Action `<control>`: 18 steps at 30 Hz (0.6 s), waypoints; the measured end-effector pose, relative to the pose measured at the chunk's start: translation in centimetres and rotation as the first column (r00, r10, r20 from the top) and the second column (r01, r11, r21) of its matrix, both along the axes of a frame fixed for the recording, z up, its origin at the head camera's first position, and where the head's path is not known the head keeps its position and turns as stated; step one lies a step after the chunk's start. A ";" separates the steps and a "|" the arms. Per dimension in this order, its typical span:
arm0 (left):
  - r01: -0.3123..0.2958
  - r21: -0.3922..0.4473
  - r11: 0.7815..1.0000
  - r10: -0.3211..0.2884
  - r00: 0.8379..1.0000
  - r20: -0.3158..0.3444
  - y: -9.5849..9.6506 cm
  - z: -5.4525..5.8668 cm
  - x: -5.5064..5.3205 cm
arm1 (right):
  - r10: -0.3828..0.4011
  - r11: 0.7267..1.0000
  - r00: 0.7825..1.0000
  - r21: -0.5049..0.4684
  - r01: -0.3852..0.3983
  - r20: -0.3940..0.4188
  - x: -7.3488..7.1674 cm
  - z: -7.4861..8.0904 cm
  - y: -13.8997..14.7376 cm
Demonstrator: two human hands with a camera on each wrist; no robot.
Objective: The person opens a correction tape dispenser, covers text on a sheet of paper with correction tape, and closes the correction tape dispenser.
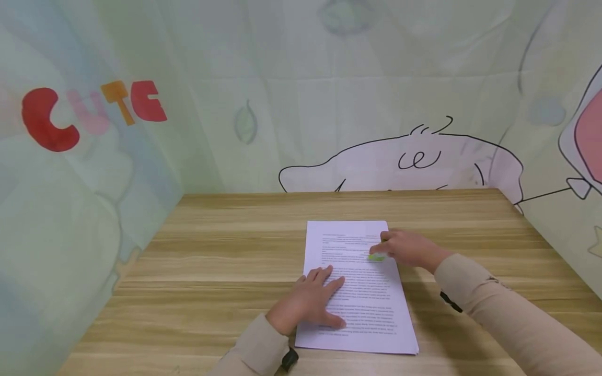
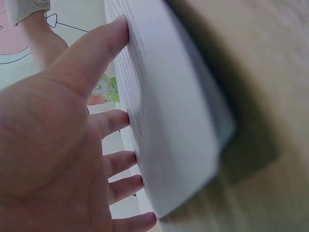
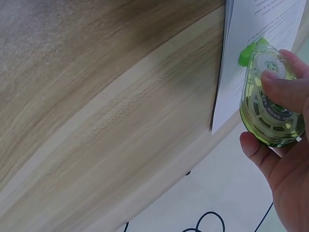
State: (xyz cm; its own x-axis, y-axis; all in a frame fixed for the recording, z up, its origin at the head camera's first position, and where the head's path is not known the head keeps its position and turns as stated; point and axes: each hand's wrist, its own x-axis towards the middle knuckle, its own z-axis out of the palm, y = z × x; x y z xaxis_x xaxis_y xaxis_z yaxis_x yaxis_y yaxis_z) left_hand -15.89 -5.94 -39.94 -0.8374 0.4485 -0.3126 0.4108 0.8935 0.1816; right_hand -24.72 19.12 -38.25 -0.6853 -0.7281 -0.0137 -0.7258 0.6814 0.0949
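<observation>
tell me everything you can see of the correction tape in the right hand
The correction tape is a rounded, see-through dispenser, plastic by its look, tinted yellow-green, with a wheel and small lettering showing and a bright green flap beside its narrow end. The right hand grips it over the upper part of the printed sheets; whether that end touches them is unclear.

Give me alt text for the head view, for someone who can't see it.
A person's right hand holds a green correction tape at the upper right of a printed page on a wooden table, while the left hand rests spread on the page's lower left. Behind is a cartoon backdrop.
</observation>
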 end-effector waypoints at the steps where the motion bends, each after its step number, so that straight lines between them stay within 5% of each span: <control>1: 0.001 0.002 1.000 -0.001 1.000 -0.001 0.0 0.0 0.0 | -0.004 1.000 1.000 0.002 0.004 -0.001 0.0 0.0 0.1; 18: 0.003 0.021 1.000 -0.003 1.000 -0.001 -0.1 0.0 -0.1 | -0.035 0.999 0.999 -0.040 0.036 0.017 0.4 0.1 1.1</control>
